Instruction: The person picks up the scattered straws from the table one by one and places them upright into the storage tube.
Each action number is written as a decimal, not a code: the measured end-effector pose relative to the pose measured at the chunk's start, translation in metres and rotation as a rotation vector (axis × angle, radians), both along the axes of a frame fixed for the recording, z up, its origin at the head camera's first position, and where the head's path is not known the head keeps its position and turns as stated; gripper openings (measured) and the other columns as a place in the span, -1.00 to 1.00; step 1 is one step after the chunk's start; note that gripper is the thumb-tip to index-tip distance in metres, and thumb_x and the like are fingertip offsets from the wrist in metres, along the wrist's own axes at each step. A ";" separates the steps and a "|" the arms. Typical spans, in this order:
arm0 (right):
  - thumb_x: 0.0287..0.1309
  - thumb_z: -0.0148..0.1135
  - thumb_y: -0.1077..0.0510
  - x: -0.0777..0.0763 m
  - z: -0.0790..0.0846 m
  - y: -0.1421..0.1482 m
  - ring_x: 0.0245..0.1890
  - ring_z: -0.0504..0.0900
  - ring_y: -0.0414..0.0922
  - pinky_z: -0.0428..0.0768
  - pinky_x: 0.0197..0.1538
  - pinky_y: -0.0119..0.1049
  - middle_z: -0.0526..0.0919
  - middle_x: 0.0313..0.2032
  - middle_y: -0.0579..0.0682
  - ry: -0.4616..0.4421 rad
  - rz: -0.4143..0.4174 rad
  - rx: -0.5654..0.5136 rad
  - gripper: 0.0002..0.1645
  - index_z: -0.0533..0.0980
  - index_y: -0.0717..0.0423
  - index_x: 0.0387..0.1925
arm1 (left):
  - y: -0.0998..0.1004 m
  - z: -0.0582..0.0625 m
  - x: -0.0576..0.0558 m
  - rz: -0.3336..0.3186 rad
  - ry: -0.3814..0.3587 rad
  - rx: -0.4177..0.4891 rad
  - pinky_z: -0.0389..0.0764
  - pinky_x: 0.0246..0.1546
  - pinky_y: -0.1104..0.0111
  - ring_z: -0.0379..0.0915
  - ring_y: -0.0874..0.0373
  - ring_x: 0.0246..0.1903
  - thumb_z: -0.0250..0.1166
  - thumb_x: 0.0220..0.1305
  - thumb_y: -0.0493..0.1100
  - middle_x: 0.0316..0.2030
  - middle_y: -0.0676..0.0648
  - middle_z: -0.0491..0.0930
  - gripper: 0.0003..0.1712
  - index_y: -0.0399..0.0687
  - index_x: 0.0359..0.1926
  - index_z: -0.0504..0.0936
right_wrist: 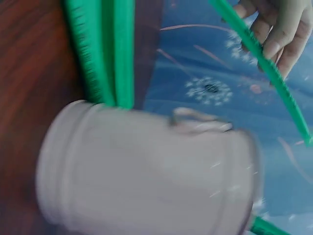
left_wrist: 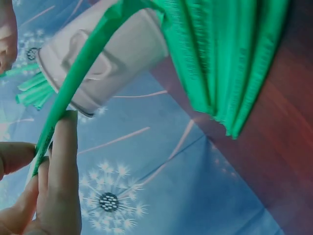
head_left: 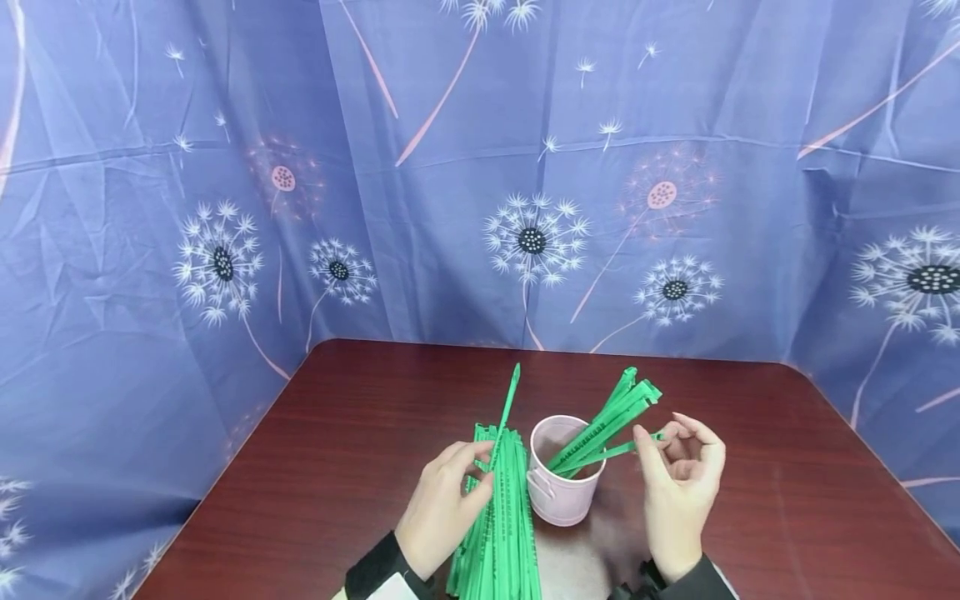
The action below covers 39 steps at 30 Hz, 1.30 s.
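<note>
My left hand (head_left: 447, 506) pinches one slim green wrapped straw (head_left: 511, 395) between thumb and fingers, its far end angled up. Under that hand a thick pile of green wrapped straws (head_left: 504, 533) lies on the table, dark print along the wrappers. To the right of the pile stands a small pale pink bucket (head_left: 564, 502) with several green wrapped straws (head_left: 609, 421) leaning out over its right rim. My right hand (head_left: 684, 487), beside the bucket, pinches the outer end of another straw (head_left: 617, 452); its other end is inside the bucket. The left wrist view shows the left fingers (left_wrist: 65, 171) on their straw.
A dark red-brown wooden table (head_left: 795, 467) carries everything. A blue cloth (head_left: 450, 250) with dandelion prints hangs behind the table and along both sides. A side handle (right_wrist: 200, 120) sticks out from the bucket wall.
</note>
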State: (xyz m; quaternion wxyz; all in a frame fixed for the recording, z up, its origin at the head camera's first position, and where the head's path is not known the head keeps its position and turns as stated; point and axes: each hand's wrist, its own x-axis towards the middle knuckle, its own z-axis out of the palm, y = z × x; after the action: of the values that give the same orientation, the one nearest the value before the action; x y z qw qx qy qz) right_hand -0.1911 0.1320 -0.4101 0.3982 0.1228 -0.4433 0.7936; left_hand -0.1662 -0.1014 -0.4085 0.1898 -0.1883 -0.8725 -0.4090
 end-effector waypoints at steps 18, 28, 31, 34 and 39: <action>0.03 0.02 0.75 0.021 0.013 -0.032 -0.21 0.76 -0.16 0.71 -0.17 -0.34 0.72 -0.15 0.04 0.189 0.270 0.411 -0.54 0.42 0.65 0.03 | 0.020 0.008 0.012 -0.185 0.201 -0.005 0.61 -0.33 0.58 0.60 0.30 -0.31 0.37 0.15 -0.41 -0.19 0.02 0.65 -0.56 -0.08 0.08 0.65; -0.02 0.05 0.76 0.023 0.014 -0.034 -0.26 0.76 -0.23 0.68 -0.24 -0.43 0.77 -0.25 -0.04 0.176 0.244 0.369 -0.53 0.49 0.54 -0.03 | 0.019 0.009 0.011 -0.241 0.302 -0.010 0.57 -0.30 0.64 0.56 0.35 -0.36 0.38 0.13 -0.42 -0.21 0.03 0.65 -0.54 -0.08 0.07 0.67; -0.03 0.04 0.77 0.024 0.015 -0.033 -0.28 0.76 -0.21 0.69 -0.22 -0.41 0.77 -0.25 -0.02 0.191 0.258 0.353 -0.54 0.49 0.55 -0.04 | 0.020 0.010 0.010 -0.243 0.332 -0.015 0.58 -0.31 0.61 0.56 0.35 -0.36 0.38 0.12 -0.42 -0.21 0.04 0.65 -0.53 -0.06 0.07 0.67; 0.00 0.03 0.76 0.025 0.017 -0.030 -0.33 0.77 -0.19 0.70 -0.23 -0.40 0.78 -0.26 0.02 0.181 0.243 0.323 -0.58 0.49 0.56 -0.07 | 0.019 0.011 0.010 -0.234 0.335 -0.036 0.59 -0.29 0.58 0.57 0.32 -0.34 0.39 0.12 -0.40 -0.19 0.04 0.65 -0.53 -0.05 0.09 0.66; 0.04 0.05 0.73 0.022 0.024 -0.020 -0.42 0.77 -0.14 0.70 -0.28 -0.38 0.77 -0.31 0.11 0.142 0.161 0.206 -0.68 0.49 0.61 -0.13 | 0.013 0.005 0.008 -0.136 0.164 -0.175 0.63 -0.14 0.38 0.61 0.17 -0.14 0.41 0.16 -0.27 -0.07 0.01 0.65 -0.52 -0.03 0.14 0.62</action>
State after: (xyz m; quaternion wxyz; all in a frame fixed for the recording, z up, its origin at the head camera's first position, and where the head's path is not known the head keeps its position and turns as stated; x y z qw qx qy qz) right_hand -0.1690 0.1120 -0.3865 0.3488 0.2540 -0.4817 0.7627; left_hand -0.1579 -0.0889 -0.4035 0.2152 -0.2958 -0.8716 -0.3264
